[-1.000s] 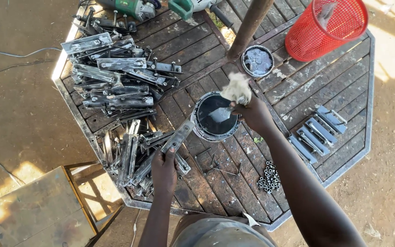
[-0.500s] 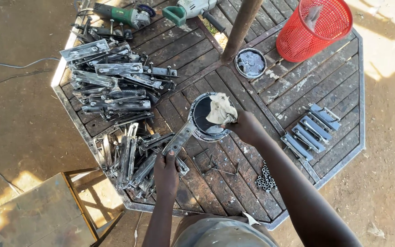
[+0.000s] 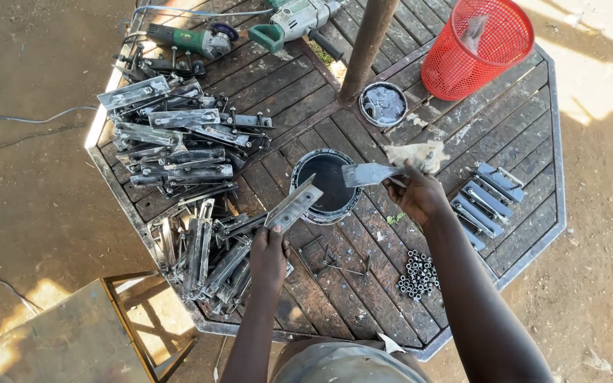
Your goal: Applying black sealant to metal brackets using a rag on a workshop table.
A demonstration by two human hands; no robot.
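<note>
Over black paint can [image 3: 326, 186]: left hand [image 3: 269, 250] gripping metal strip [image 3: 294, 204]; right hand [image 3: 416, 196] pinching rag [image 3: 416, 155] and blade [image 3: 367, 174]. Keeping strip over can advisable, catching drips.

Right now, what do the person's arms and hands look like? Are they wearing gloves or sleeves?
No gloves and no sleeves show. Both forearms are bare from the bottom edge of the picture up to the wrists, long and slim. The left hand and the right hand are bare too. I see no watch, ring or bracelet on either one. Grey-green clothing shows at the bottom, between the arms.
</note>
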